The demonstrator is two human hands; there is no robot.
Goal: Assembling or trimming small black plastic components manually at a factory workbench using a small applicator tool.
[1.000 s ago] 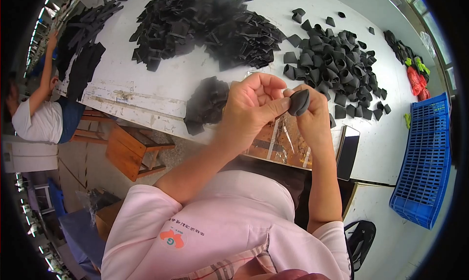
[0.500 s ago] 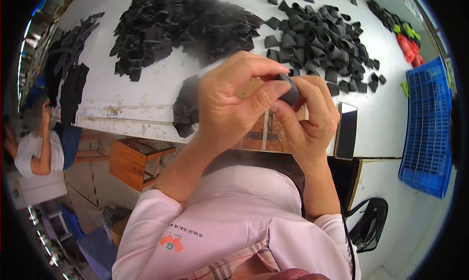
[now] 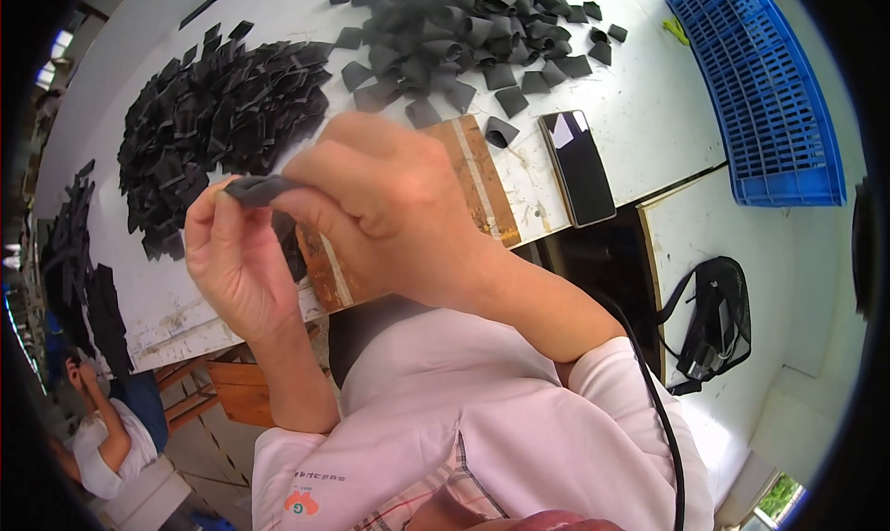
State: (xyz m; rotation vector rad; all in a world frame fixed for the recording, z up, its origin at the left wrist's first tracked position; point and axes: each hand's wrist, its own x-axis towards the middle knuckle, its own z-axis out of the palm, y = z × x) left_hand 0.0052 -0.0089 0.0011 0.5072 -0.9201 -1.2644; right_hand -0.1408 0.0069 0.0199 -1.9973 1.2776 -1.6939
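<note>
A small black fabric piece [image 3: 260, 190] is pinched between both my hands in front of my chest, above the table's near edge. My left hand [image 3: 232, 262] holds it from below with thumb and fingers. My right hand [image 3: 389, 207] grips its right end from above, fingers curled. A heap of flat black pieces [image 3: 213, 114] lies on the white table [image 3: 640, 114] beyond my left hand. A second heap of folded black pieces [image 3: 464, 31] lies farther back, beyond my right hand.
A black phone [image 3: 579, 165] lies next to a wooden board [image 3: 473, 183] at the table edge. A blue plastic crate [image 3: 760, 86] stands at right. A black bag [image 3: 714, 318] sits lower right. Another person [image 3: 102, 438] sits lower left, near a wooden stool [image 3: 241, 392].
My view has swung, so the hands now sit left of centre. The black piece has gone from my right fingertips to a pinch between both hands, stretched flat.
</note>
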